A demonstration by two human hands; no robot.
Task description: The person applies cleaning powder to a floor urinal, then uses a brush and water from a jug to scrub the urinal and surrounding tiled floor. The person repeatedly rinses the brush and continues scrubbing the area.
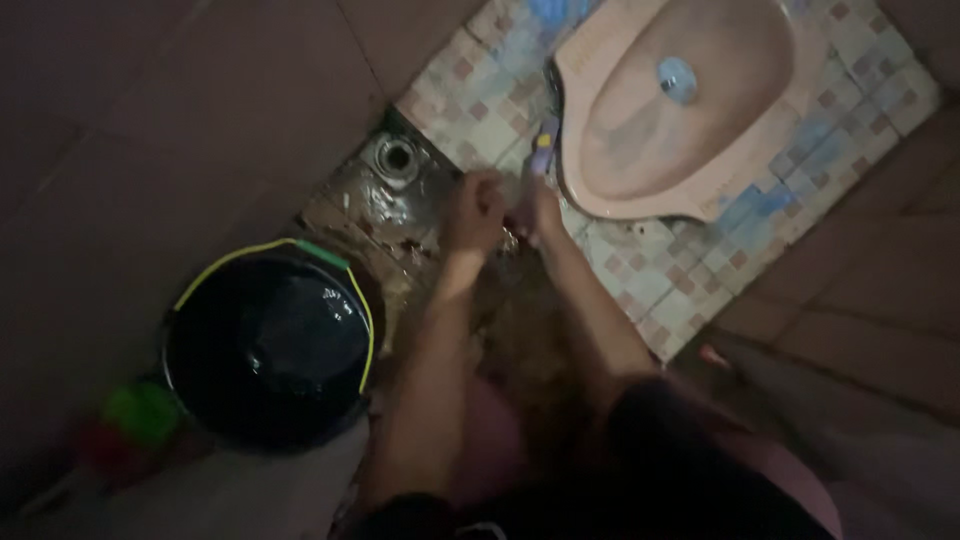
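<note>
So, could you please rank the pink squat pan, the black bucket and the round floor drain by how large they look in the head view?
1. Pink squat pan, largest.
2. Black bucket, somewhat smaller, though it stands nearer the camera, so the gap is unsure.
3. Round floor drain, plainly smallest.

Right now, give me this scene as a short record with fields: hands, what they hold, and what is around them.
left hand: low over the wet tiled floor, fingers curled
right hand: grips a purple brush, upright beside the pan rim
squat toilet pan: pink, set in the tiles, just right of the hands
floor drain: round, left of the hands
bucket: black, yellow rim, holds water
</note>
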